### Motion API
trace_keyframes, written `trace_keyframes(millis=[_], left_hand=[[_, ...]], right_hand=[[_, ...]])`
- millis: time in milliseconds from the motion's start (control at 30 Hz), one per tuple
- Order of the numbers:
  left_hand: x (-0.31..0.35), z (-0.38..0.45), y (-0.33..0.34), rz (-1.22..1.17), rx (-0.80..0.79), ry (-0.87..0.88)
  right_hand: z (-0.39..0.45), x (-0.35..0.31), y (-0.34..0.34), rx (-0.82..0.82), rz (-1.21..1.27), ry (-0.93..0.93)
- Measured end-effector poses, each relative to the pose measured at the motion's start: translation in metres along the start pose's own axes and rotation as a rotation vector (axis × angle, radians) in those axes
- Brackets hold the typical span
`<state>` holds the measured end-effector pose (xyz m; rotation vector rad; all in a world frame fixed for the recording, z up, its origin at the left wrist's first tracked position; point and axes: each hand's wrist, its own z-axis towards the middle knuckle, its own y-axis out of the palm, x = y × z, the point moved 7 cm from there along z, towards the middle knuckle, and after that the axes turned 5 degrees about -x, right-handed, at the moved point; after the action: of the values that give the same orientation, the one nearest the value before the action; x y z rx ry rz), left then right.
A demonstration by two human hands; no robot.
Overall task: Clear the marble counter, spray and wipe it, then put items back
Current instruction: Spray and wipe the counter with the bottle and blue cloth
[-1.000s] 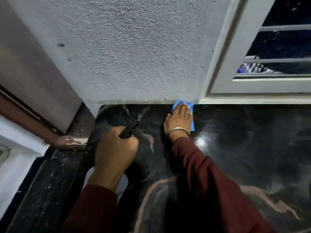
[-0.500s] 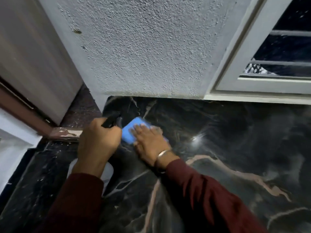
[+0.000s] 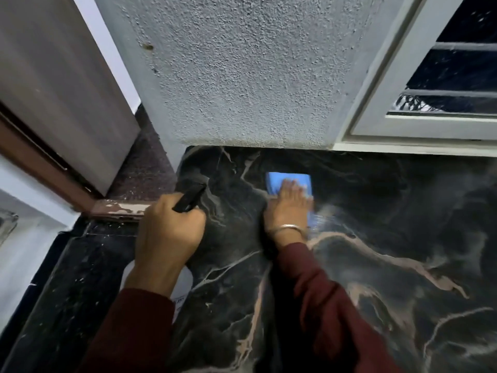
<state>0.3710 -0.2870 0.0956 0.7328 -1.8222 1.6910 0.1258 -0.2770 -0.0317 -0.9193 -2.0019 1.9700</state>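
The black marble counter (image 3: 376,265) with pinkish veins fills the lower frame. My right hand (image 3: 289,205), a metal bangle at its wrist, lies flat, fingers pressing down on a blue cloth (image 3: 285,181) near the counter's back edge. My left hand (image 3: 168,230) is wrapped around a white spray bottle (image 3: 185,281) with a black trigger head (image 3: 189,201) pointing away from me. Most of the bottle is hidden under that hand and sleeve.
A rough white wall (image 3: 242,76) rises straight behind the counter. At the right is a white window frame (image 3: 390,125) with dark glass. To the left stand a grey door (image 3: 61,90), its brown frame (image 3: 43,173) and a paint-flecked sill (image 3: 121,208).
My right hand slid the blue cloth from the back wall left beside the bottle, then back right toward the wall. The left hand kept its grip on the bottle.
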Motion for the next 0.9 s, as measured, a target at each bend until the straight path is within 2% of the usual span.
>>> trace_keyframes(millis=[100,167,267,333,400,500,600,767,833,900], left_hand=[[-0.010,-0.003,-0.014,0.026,0.034,0.019],[-0.013,-0.005,-0.018,0.054,0.044,0.005],[-0.008,-0.008,-0.013,0.073,0.041,-0.027],[0.001,-0.011,-0.006,0.060,0.026,-0.034],[0.015,-0.015,0.009,0.022,-0.022,-0.034],[0.040,-0.028,0.035,0.001,-0.091,-0.026],[0.068,-0.047,0.067,0.001,-0.164,0.000],[0.106,-0.076,0.105,0.021,-0.204,0.073],[0.116,-0.082,0.117,0.041,-0.215,0.089],[0.129,-0.088,0.129,0.056,-0.223,0.101]], right_hand=[[-0.042,-0.121,0.043,-0.136,-0.033,-0.341],[-0.085,-0.166,0.066,-0.252,-0.119,-0.584],[-0.137,-0.155,0.071,-0.264,-0.121,-0.855],[-0.142,-0.117,0.059,-0.224,-0.085,-0.887],[-0.117,-0.058,0.036,-0.164,-0.114,-0.766],[-0.064,0.047,-0.009,-0.101,-0.088,-0.470],[-0.030,0.173,-0.054,-0.056,-0.082,-0.225],[-0.037,0.366,-0.111,0.092,-0.098,0.278],[-0.051,0.390,-0.115,0.106,-0.055,0.461],[-0.054,0.362,-0.109,0.112,-0.044,0.482]])
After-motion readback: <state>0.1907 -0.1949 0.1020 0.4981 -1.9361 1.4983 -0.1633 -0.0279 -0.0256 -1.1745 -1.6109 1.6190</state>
